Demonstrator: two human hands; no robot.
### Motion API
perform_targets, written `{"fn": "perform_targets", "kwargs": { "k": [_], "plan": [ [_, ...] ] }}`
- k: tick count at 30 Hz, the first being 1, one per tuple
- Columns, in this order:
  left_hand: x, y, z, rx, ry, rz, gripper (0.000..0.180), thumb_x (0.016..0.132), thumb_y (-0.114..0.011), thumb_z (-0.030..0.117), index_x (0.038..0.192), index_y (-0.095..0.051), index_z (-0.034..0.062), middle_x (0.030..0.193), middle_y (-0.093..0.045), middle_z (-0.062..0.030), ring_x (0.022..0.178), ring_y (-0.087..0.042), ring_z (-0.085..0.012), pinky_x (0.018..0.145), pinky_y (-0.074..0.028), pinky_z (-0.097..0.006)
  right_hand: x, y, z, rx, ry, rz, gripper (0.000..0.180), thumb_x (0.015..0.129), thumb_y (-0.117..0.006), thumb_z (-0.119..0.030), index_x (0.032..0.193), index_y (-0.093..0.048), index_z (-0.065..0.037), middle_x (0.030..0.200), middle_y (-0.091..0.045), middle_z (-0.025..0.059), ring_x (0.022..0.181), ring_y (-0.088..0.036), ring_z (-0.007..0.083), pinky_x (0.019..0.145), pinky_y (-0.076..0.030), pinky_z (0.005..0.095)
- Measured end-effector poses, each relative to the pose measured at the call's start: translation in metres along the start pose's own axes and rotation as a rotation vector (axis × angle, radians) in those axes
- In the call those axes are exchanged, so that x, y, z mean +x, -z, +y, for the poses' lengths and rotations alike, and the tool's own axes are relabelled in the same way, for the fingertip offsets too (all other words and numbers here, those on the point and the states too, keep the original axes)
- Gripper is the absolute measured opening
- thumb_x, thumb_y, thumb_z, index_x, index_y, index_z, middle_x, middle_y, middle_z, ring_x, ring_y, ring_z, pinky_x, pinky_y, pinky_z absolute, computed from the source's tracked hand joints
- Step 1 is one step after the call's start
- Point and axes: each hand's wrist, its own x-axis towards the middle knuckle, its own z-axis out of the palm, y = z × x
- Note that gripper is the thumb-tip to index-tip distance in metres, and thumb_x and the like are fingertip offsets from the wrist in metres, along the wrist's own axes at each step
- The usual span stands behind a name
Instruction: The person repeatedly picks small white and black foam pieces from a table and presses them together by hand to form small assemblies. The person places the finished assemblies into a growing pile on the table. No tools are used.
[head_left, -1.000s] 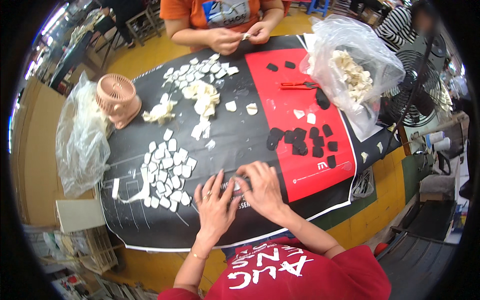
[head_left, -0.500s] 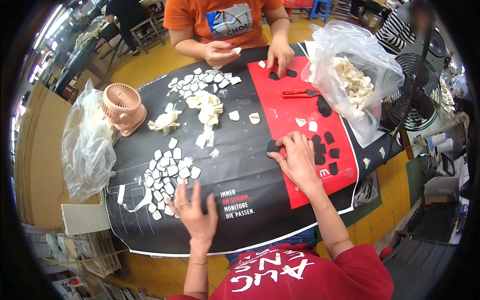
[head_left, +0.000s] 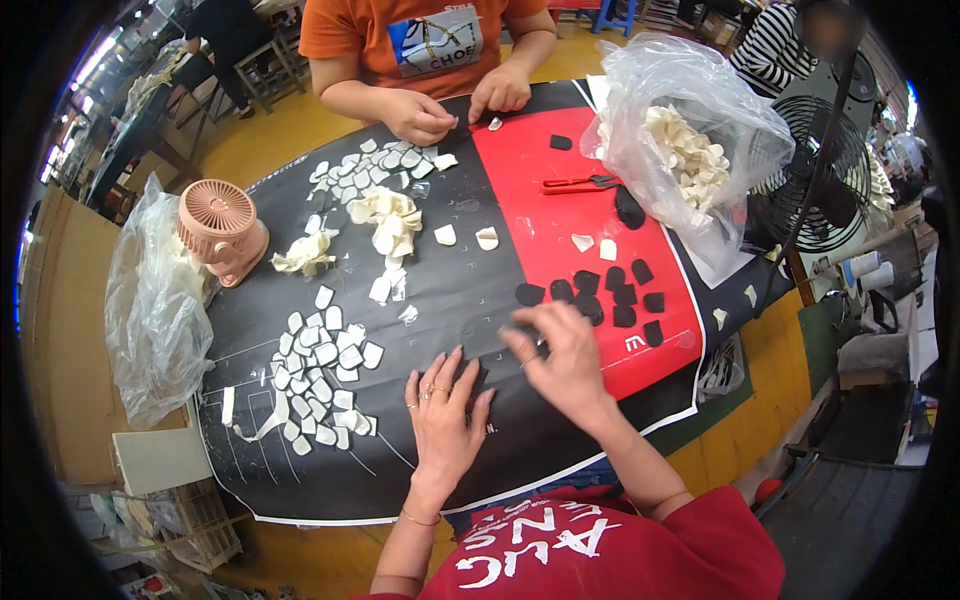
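Observation:
My left hand (head_left: 440, 410) lies flat on the black part of the table cover (head_left: 470, 290), fingers apart and holding nothing. Just to its right, my right hand (head_left: 565, 360) is curled, its thumb and fingertips pinched on a small black piece (head_left: 518, 333) over the cover. A group of black pieces (head_left: 612, 295) lies on the red panel just beyond my right hand. Several white pieces (head_left: 320, 370) are spread out to the left of my left hand.
A person in an orange shirt works opposite, hands (head_left: 425, 118) over more white pieces. A clear bag of white pieces (head_left: 690, 150), red-handled scissors (head_left: 578, 184), a pink mini fan (head_left: 220, 225), a crumpled plastic bag (head_left: 155, 310) and a black standing fan (head_left: 830, 170) ring the table.
My right hand has drawn back from the black pieces on the red panel toward the middle, beside my left hand. My left hand has shifted slightly right.

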Motion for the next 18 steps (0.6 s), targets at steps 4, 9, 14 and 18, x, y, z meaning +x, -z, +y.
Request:
{"fn": "perform_targets", "kwargs": {
  "k": [4, 9, 14, 18],
  "plan": [
    [-0.003, -0.002, -0.006, 0.033, -0.058, -0.038, 0.044, 0.088, -0.072, 0.025, 0.128, -0.064, 0.0087, 0.142, -0.054, -0.0124, 0.134, -0.047, -0.0314, 0.113, -0.029, -0.052, 0.027, 0.043, 0.048, -0.26, -0.019, 0.194, 0.017, 0.09, -0.072, -0.023, 0.093, -0.073, -0.005, 0.089, -0.067, 0.0096, 0.08, -0.062, 0.0278, 0.073, -0.045, 0.0403],
    [-0.006, -0.004, -0.007, 0.027, -0.059, -0.027, 0.045, 0.088, -0.072, 0.025, 0.129, -0.063, 0.0083, 0.143, -0.054, -0.0121, 0.134, -0.048, -0.0314, 0.113, -0.029, -0.051, 0.049, 0.059, 0.081, -0.525, 0.086, 0.154, 0.033, 0.089, -0.07, -0.019, 0.118, -0.067, -0.004, 0.092, -0.067, 0.0104, 0.088, -0.063, 0.0271, 0.083, -0.043, 0.04],
    [-0.008, -0.007, -0.008, -0.013, -0.038, 0.029, 0.045, 0.087, -0.073, 0.023, 0.129, -0.063, 0.0085, 0.14, -0.056, -0.0119, 0.132, -0.05, -0.0312, 0.112, -0.032, -0.05, 0.059, 0.049, 0.088, -0.783, 0.129, 0.13, 0.047, 0.086, -0.07, -0.013, 0.131, -0.06, -0.002, 0.074, -0.066, 0.0103, 0.073, -0.063, 0.0261, 0.09, -0.042, 0.0394],
    [-0.007, -0.002, -0.008, -0.144, -0.014, 0.102, 0.04, 0.085, -0.075, 0.016, 0.123, -0.067, 0.0069, 0.133, -0.061, -0.0116, 0.124, -0.056, -0.0311, 0.108, -0.037, -0.047, 0.06, 0.066, 0.074, -0.202, -0.074, 0.214, 0.052, 0.087, -0.068, -0.006, 0.136, -0.054, 0.002, 0.076, -0.07, 0.0099, 0.071, -0.064, 0.0171, 0.083, -0.048, 0.0337]
  ]
}}
